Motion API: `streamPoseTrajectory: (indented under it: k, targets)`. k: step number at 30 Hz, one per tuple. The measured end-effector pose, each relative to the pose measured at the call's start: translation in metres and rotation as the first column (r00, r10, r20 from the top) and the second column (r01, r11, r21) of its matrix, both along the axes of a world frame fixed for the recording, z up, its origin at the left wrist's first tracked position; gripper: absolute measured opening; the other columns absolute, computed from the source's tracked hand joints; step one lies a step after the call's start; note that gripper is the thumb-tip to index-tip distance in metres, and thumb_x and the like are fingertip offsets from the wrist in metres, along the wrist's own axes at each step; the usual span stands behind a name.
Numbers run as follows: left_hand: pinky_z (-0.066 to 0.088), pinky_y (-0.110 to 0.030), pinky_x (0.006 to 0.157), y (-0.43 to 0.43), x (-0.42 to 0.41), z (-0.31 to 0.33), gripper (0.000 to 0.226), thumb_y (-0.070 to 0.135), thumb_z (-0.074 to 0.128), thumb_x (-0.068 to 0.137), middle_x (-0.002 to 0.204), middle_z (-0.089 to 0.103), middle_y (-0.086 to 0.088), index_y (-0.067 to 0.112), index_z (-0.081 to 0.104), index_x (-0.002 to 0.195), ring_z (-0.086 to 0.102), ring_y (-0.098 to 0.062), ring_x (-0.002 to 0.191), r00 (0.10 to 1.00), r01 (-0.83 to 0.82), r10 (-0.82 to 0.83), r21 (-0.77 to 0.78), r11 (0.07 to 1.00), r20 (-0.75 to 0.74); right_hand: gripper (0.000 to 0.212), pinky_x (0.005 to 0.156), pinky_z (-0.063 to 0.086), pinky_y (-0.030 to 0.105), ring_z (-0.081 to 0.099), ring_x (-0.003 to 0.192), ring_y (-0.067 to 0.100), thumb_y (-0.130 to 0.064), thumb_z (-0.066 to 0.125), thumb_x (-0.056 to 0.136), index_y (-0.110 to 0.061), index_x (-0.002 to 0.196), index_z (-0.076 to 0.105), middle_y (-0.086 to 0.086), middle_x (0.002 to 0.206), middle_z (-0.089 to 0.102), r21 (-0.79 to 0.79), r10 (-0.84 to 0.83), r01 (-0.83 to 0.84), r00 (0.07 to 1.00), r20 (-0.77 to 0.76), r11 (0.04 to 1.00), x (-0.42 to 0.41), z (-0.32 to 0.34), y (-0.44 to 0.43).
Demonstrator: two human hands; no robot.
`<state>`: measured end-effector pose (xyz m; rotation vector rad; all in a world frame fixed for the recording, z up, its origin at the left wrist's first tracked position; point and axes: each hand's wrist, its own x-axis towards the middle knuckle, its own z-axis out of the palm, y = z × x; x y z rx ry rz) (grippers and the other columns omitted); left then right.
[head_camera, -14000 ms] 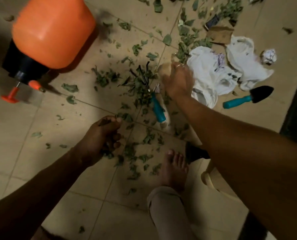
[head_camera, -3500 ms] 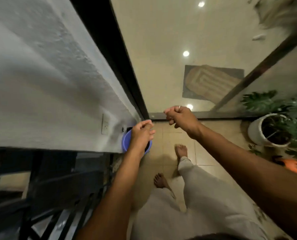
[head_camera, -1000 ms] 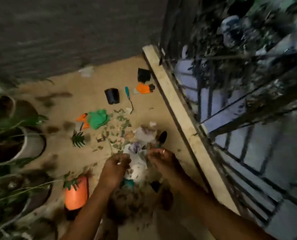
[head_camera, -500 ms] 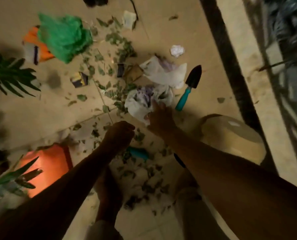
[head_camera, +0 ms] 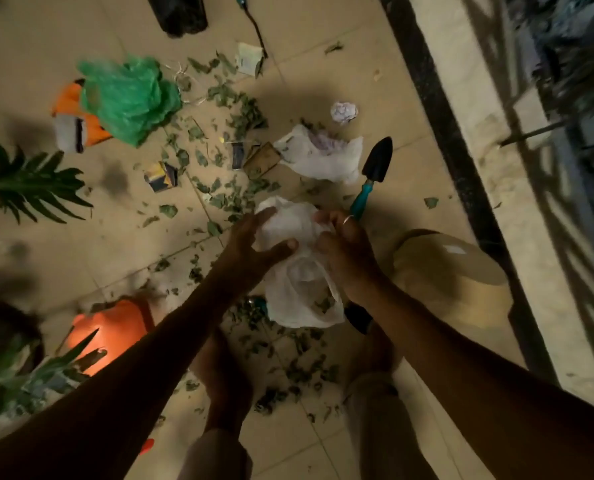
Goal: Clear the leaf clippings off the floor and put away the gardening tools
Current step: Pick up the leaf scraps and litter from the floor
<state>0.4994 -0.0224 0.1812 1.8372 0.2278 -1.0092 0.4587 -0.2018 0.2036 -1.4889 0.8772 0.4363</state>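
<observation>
White, thin plastic bag hangs at the centre of the frame, held by both hands. The left hand curls fingers and thumb round its bunched top, and the right hand pinches the facing edge. Green leaf clippings lie scattered over the beige tiled floor above and below the bag. A black-bladed trowel with a teal handle lies right of centre, near the right hand.

White bag, green bag, teal-handled black trowel, orange sprayer, beige tiles
</observation>
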Motion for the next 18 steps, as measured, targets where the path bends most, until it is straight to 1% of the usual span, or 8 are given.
streamPoseTrajectory:
  k: [3,5,8,11,13,16,17,18]
  targets:
    - [0.061,-0.04,0.082,-0.019,0.008,0.001,0.037,0.042,0.082,0.084,0.105,0.075,-0.008,0.017,0.072,0.109,0.074,-0.023,0.095,0.98,-0.132,0.106,-0.155,0.979,-0.166,0.029,0.083,0.06,0.036,0.068,0.1,0.025,-0.002,0.053,0.093,-0.025,0.099,0.069,0.004,0.106,0.07,0.158,-0.16,0.162,0.987,-0.023,0.974,0.003,0.002,0.001]
    - [0.053,-0.025,0.059,-0.031,0.01,0.001,0.015,0.016,0.076,0.091,0.071,0.069,0.0,0.01,0.064,0.084,0.066,-0.01,0.061,0.964,-0.247,0.23,-0.136,0.959,-0.13,0.018,0.087,0.057,0.026,0.067,0.103,0.014,-0.013,0.058,0.096,-0.027,0.102,0.069,-0.004,0.11,0.07,-0.029,-0.032,0.033,0.999,0.036,0.999,0.002,-0.005,0.0]
    - [0.039,-0.019,0.046,-0.046,0.006,0.002,0.034,0.001,0.061,0.097,0.049,0.05,0.016,0.02,0.049,0.072,0.045,-0.002,0.043,0.901,-0.434,0.432,-0.062,0.899,-0.047,0.022,0.078,0.054,0.023,0.064,0.09,-0.003,-0.037,0.063,0.095,-0.022,0.109,0.072,-0.009,0.104,0.071,-0.257,0.137,-0.105,0.984,0.111,0.961,0.003,-0.005,0.002]
    - [0.045,-0.028,0.059,-0.052,0.005,0.003,0.031,-0.002,0.049,0.098,0.067,0.056,0.001,0.019,0.053,0.076,0.055,-0.016,0.06,0.776,-0.631,0.626,-0.079,0.772,-0.075,0.034,0.087,0.046,0.014,0.06,0.096,-0.014,-0.038,0.053,0.102,-0.017,0.127,0.065,-0.015,0.115,0.064,-0.035,0.223,-0.222,0.974,0.039,0.974,0.009,0.003,0.012]
    - [0.052,-0.031,0.064,-0.05,0.006,0.002,0.018,0.007,0.048,0.102,0.079,0.061,-0.008,0.008,0.06,0.088,0.062,-0.023,0.069,0.704,-0.709,0.688,-0.12,0.695,-0.176,0.05,0.099,0.048,0.023,0.059,0.119,0.001,-0.05,0.061,0.092,-0.028,0.138,0.06,-0.013,0.134,0.062,0.108,0.231,-0.231,0.973,0.01,0.967,0.007,-0.003,0.018]
    - [0.053,-0.04,0.082,-0.042,0.006,0.002,0.043,0.045,0.054,0.098,0.096,0.066,-0.014,0.006,0.063,0.114,0.065,-0.029,0.085,0.716,-0.681,0.548,-0.258,0.686,-0.433,0.052,0.084,0.053,0.016,0.062,0.104,0.0,-0.048,0.069,0.088,-0.034,0.137,0.059,-0.016,0.123,0.065,0.012,0.276,-0.276,0.961,0.014,0.961,0.007,0.001,0.016]
    - [0.054,-0.041,0.085,-0.041,0.004,0.003,0.053,0.053,0.05,0.098,0.105,0.067,-0.014,0.007,0.061,0.123,0.066,-0.03,0.093,0.759,-0.631,0.467,-0.334,0.701,-0.454,0.045,0.076,0.054,0.015,0.064,0.097,0.002,-0.043,0.069,0.089,-0.031,0.132,0.063,-0.014,0.115,0.067,-0.045,0.254,-0.254,0.967,-0.004,0.966,0.008,-0.002,0.013]
    - [0.055,-0.044,0.09,-0.039,0.001,0.003,0.06,0.058,0.048,0.098,0.117,0.067,-0.015,0.009,0.058,0.13,0.066,-0.031,0.103,0.842,-0.524,0.394,-0.387,0.758,-0.368,0.039,0.071,0.056,0.019,0.067,0.094,0.007,-0.043,0.07,0.089,-0.029,0.125,0.066,-0.01,0.109,0.07,-0.066,0.199,-0.199,0.98,-0.018,0.978,0.008,-0.004,0.011]
